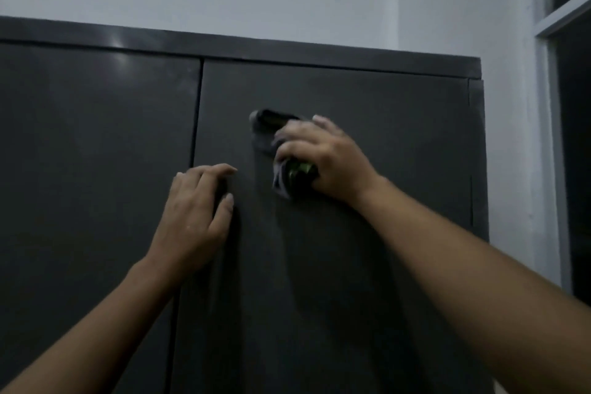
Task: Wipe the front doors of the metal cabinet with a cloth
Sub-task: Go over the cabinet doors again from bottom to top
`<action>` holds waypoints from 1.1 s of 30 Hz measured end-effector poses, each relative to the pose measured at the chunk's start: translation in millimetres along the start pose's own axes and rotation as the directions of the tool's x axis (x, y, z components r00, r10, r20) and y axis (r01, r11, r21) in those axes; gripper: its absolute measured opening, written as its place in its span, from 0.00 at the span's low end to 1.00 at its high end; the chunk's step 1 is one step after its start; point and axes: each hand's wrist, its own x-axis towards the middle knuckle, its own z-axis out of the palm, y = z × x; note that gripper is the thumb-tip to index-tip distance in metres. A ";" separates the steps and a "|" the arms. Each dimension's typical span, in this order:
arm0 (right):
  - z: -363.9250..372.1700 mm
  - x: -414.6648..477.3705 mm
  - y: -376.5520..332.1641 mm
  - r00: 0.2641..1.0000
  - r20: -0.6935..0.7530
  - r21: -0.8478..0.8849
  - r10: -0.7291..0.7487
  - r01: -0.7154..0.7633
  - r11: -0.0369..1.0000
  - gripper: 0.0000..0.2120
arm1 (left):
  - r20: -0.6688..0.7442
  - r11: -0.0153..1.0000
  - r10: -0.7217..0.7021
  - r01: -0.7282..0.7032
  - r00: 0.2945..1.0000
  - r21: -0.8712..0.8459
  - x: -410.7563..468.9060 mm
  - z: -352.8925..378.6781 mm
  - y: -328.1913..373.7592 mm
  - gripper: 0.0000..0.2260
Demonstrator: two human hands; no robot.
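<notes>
Our right hand (323,160) grips the bunched cloth (287,177) against the right door (367,265), five o'clock from its handle (267,120). Our left hand (195,211), fingers relaxed, rests flat at the cloth's eight o'clock. We judge wiping underway; the left door (96,169) is likely yet to do.

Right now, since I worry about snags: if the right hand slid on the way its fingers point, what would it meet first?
Probably the door handle: the right hand, gripping the cloth, points up and left along the right door, and the handle sits just past its fingertips.
</notes>
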 end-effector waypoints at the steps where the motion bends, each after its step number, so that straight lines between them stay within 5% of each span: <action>1: -7.7 14.7 8.9 0.997 -0.009 -0.019 0.072 -0.072 0.997 0.21 | 0.028 1.000 0.005 -0.005 1.000 0.004 -0.2 -2.0 -1.6 0.20; 10: -19.6 112.7 25.5 0.859 -0.227 -0.010 0.459 -0.474 0.881 0.21 | 0.125 0.990 0.116 -0.124 0.985 0.060 -1.2 -11.4 -17.7 0.23; 21: 36.2 199.2 -72.6 0.948 -0.011 0.077 0.317 -0.315 0.946 0.25 | 0.179 0.978 0.194 -0.205 0.965 0.045 -17.1 -14.9 -25.7 0.25; 29: 74.7 252.8 -130.6 0.979 0.195 -0.033 -0.066 0.074 0.997 0.26 | 0.358 0.923 0.141 -0.253 0.923 0.289 -41.1 -60.1 -82.5 0.30; 33: 54.0 266.8 -93.1 0.983 0.010 -0.120 0.183 -0.180 0.976 0.23 | 0.399 0.911 0.147 -0.281 0.905 0.301 -43.3 -69.4 -93.3 0.30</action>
